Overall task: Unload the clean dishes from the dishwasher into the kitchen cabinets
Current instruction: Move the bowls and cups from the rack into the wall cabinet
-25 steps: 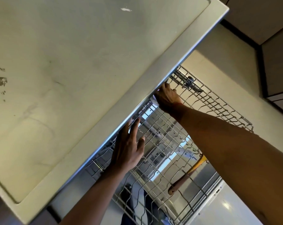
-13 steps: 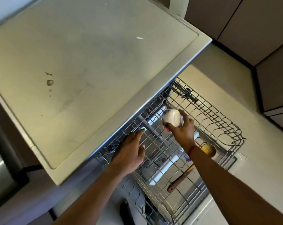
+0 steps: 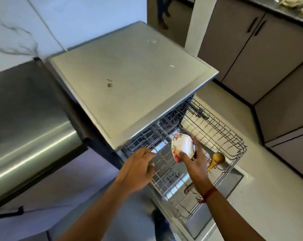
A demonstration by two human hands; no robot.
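Note:
My right hand (image 3: 195, 161) grips a small white bowl (image 3: 181, 146) with a red floral rim, held on edge above the pulled-out wire rack (image 3: 215, 129) of the dishwasher (image 3: 129, 87). My left hand (image 3: 138, 168) hovers with loosely spread fingers over the rack's left side, at the dishwasher's front edge, holding nothing. A wooden ladle (image 3: 215, 160) with a yellow bowl lies in the rack to the right of my right hand.
A stainless steel appliance (image 3: 29, 122) stands left of the dishwasher. Brown lower cabinets (image 3: 261, 54) with black handles line the right side under a dark counter. The open dishwasher door (image 3: 222, 206) lies below the rack. A person's legs (image 3: 162, 13) stand far back.
My right hand has lifted the floral bowl out from under the dishwasher top and turned it on edge. The view pulled back and up. My left hand drew slightly away from the rack.

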